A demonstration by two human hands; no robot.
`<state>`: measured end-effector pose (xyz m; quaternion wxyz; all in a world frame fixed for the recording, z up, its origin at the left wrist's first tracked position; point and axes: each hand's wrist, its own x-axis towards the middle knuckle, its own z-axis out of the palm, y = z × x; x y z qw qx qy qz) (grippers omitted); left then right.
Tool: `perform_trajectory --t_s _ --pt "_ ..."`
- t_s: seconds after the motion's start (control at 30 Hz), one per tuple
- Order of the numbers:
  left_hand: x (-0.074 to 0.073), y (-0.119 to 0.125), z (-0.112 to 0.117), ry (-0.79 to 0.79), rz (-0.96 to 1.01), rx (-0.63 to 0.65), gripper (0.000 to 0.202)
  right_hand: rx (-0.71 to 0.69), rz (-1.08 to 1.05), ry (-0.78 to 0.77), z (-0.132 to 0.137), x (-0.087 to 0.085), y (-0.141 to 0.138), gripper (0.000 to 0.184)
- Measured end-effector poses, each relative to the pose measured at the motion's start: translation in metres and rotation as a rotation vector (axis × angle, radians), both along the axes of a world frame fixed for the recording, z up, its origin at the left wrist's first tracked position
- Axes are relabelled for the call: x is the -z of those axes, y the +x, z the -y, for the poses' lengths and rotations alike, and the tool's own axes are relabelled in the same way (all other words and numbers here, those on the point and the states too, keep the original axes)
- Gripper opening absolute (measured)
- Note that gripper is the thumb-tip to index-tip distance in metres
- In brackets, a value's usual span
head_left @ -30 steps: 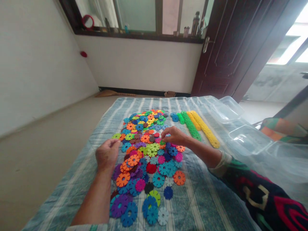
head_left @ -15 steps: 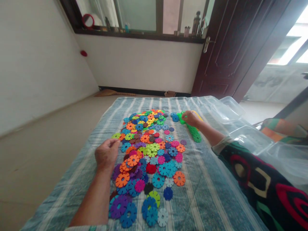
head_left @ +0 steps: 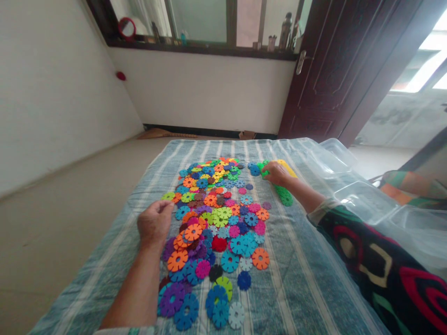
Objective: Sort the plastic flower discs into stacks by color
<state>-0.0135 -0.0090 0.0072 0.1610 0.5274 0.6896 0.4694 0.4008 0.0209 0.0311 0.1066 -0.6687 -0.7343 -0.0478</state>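
Note:
Many flat, colourful snowflake-shaped plastic discs (head_left: 213, 228) lie spread in a wide heap on a blue-and-white striped quilt (head_left: 300, 279). My left hand (head_left: 154, 224) hovers at the heap's left side with curled fingers, close to a lime disc and a blue disc. Whether it holds a disc is hidden. At the far end, my right hand (head_left: 277, 173) sits over a green stack of interlocked discs (head_left: 284, 197), its fingers closed around the stack. A yellow stack of discs (head_left: 287, 164) shows just behind that hand, mostly hidden.
Clear plastic storage boxes (head_left: 363, 200) stand along the quilt's right edge, beyond my patterned sleeve (head_left: 370, 260). A strip of patterned cloth (head_left: 408, 190) lies at the far right. A dark wooden door (head_left: 317, 79) stands ajar behind the quilt, and a tiled floor surrounds it.
My right hand has moved from the middle of the heap to the green stack. The long yellow stack no longer lies stretched out on the quilt. My left hand has hardly moved.

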Motion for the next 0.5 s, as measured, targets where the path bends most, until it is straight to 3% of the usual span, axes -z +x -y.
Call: perform_trajectory --t_s 0.3,0.5 --pt "0.0038 -0.0013 -0.0021 0.004 0.022 -0.001 0.026 -0.034 0.117 -0.012 0.0009 -0.002 0.0004 0.024" --pt "0.0074 -0.0032 -0.0042 0.014 0.029 0.004 0.024 -0.01 0.082 -0.007 0.0006 -0.0017 0.0013 0.024"
